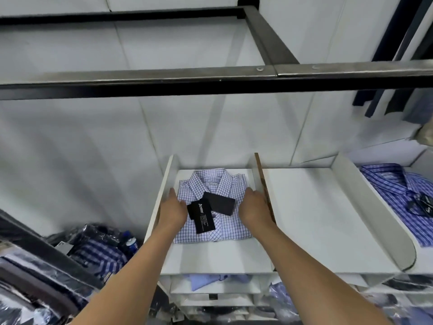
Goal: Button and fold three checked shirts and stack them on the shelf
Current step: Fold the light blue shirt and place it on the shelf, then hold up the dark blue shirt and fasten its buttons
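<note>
A folded white shirt with a blue check point(210, 184) lies collar-away in the white shelf compartment point(218, 259), with two black tags point(210, 211) on its chest. My left hand point(172, 211) lies on the shirt's left edge, fingers straight, beside the left divider. My right hand point(254, 208) rests flat on the right edge, next to the right divider point(263, 184). Both hands cover the shirt's side edges.
To the right is a bare white compartment point(304, 219), then one holding a folded blue striped shirt point(398, 195). A black metal rail point(210, 78) runs overhead. Lower shelves hold a light blue shirt point(203, 280). Bagged shirts point(98, 252) lie at lower left.
</note>
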